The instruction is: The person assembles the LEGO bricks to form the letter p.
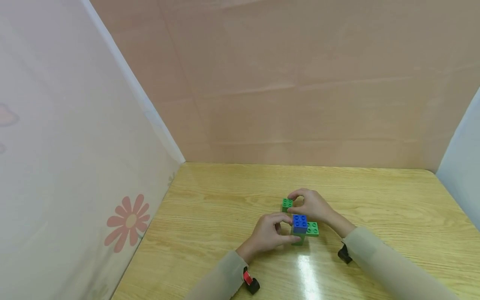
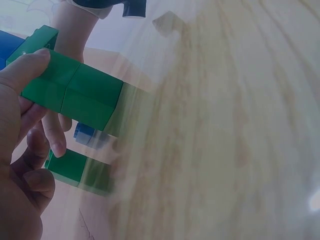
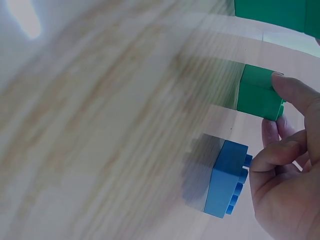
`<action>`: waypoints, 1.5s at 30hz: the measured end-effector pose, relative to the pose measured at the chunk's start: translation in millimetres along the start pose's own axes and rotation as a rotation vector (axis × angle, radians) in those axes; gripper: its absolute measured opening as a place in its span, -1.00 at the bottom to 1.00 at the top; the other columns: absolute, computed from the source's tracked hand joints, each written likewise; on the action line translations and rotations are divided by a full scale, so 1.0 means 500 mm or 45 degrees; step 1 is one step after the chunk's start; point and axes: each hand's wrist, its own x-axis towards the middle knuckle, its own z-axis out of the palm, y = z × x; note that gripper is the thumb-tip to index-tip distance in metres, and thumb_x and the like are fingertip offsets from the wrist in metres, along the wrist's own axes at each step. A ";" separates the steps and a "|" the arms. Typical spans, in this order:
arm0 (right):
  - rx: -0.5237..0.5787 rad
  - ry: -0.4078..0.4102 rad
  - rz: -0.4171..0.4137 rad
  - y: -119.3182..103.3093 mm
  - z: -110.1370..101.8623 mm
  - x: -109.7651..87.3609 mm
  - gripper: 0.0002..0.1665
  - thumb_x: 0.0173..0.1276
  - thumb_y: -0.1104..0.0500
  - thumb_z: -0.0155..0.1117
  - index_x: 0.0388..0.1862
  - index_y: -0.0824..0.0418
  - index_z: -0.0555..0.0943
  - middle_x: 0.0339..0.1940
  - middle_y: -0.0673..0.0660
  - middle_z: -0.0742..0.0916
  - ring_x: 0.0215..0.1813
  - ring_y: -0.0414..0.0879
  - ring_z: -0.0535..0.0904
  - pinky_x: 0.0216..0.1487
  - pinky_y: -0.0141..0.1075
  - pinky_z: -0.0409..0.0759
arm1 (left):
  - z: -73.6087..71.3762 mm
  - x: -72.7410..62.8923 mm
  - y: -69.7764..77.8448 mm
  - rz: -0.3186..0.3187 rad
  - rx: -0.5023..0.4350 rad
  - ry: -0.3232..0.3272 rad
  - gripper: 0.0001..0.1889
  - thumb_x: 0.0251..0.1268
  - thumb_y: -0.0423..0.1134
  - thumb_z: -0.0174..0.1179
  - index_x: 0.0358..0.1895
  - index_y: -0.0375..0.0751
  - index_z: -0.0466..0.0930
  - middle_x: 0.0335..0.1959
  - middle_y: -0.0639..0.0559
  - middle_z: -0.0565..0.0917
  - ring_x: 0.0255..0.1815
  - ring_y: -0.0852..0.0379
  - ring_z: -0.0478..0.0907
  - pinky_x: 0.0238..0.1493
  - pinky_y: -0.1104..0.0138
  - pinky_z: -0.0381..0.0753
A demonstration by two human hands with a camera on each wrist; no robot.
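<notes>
My left hand (image 1: pixel 267 234) grips a stack of toy building bricks, thumb on the near side and fingers behind. A blue brick (image 1: pixel 300 225) tops the stack, with green bricks (image 2: pixel 75 85) beneath it. From its right side a green brick (image 1: pixel 312 229) juts out, studs up. Farther back, my right hand (image 1: pixel 314 205) pinches a separate small green brick (image 1: pixel 286 204) standing on the table. Its thumb lies along one side in the right wrist view. Beside that hand stands another blue brick (image 3: pixel 225 180), hidden in the head view.
The wooden table (image 1: pixel 217 187) meets a brown-covered wall (image 1: pixel 300 104) at the back. On the left rises a pale sheet (image 1: pixel 75 166) with a flower print. Black wrist-worn devices (image 1: pixel 253 285) sit at both cuffs.
</notes>
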 end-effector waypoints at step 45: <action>-0.037 0.117 -0.083 -0.031 -0.067 -0.054 -0.44 0.27 -0.05 0.60 0.14 0.20 0.70 0.06 0.16 0.73 -0.65 -0.23 0.31 -0.60 -0.31 0.41 | 0.000 -0.002 -0.004 -0.015 0.049 0.020 -0.66 0.11 -0.12 0.62 -0.05 -0.02 0.76 -0.15 0.36 0.72 -0.53 0.45 0.39 -0.49 0.54 0.51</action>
